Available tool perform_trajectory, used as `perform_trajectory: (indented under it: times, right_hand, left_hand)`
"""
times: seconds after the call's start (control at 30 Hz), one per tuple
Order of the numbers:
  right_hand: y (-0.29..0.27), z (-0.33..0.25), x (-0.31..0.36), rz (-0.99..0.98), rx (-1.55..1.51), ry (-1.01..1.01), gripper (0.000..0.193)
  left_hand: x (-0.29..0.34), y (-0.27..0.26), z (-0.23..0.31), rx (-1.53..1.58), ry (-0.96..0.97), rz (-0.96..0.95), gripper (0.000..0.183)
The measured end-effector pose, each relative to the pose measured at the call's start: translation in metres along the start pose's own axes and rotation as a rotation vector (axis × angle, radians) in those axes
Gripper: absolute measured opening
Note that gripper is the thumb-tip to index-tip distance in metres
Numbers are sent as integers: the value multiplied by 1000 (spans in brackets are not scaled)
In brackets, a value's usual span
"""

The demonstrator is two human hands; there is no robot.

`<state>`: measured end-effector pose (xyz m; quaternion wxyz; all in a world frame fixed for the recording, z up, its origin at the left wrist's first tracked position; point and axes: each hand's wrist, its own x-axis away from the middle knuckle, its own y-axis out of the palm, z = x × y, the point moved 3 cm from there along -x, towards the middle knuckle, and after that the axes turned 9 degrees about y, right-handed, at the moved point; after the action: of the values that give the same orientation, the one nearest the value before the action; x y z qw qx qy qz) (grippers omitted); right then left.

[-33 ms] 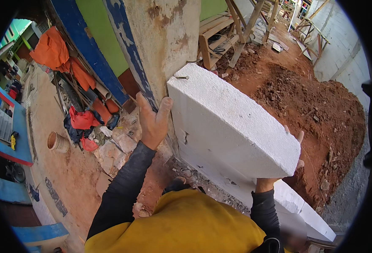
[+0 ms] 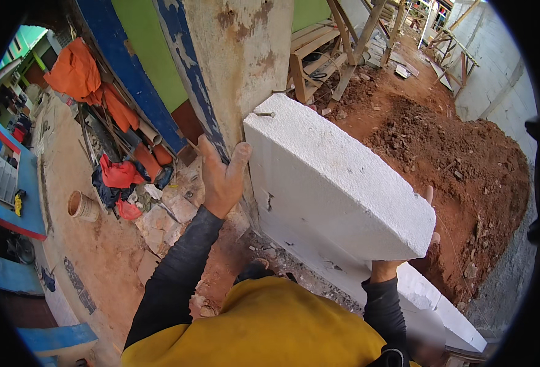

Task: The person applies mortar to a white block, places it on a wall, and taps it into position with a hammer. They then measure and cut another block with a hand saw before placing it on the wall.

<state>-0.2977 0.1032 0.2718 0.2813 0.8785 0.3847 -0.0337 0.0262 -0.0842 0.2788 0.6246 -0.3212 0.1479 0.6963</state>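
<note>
A thick white lightweight concrete block tops the white block wall, its far end against a weathered column. My right hand holds the block's near end from below, with fingertips showing past its far side; most of the palm is hidden. My left hand is open, thumb and fingers apart, against the column's edge beside the block. A nail sticks out just above the block's far end.
Reddish dug soil lies right of the wall, before a grey wall. Wooden planks and trestles stand behind the column. To the left are a bucket, red bags, an orange cloth and rubble.
The fingers of my right hand have shifted slightly at the block's far side. My left hand and the block look almost unmoved.
</note>
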Motion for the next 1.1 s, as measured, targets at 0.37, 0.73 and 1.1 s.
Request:
perform_trajectory:
  times: [0.37, 0.73, 1.1]
  right_hand:
    - [-18, -22, 7, 186, 74, -13, 113]
    - [-4, -14, 7, 15, 112, 62, 117]
    - [-1, 8, -1, -94, -153, 100, 110]
  left_hand:
    - [0, -15, -2, 82, 37, -154, 72]
    - [-1, -13, -4, 6, 115, -149, 73]
    - [-2, -14, -5, 39, -97, -260, 87]
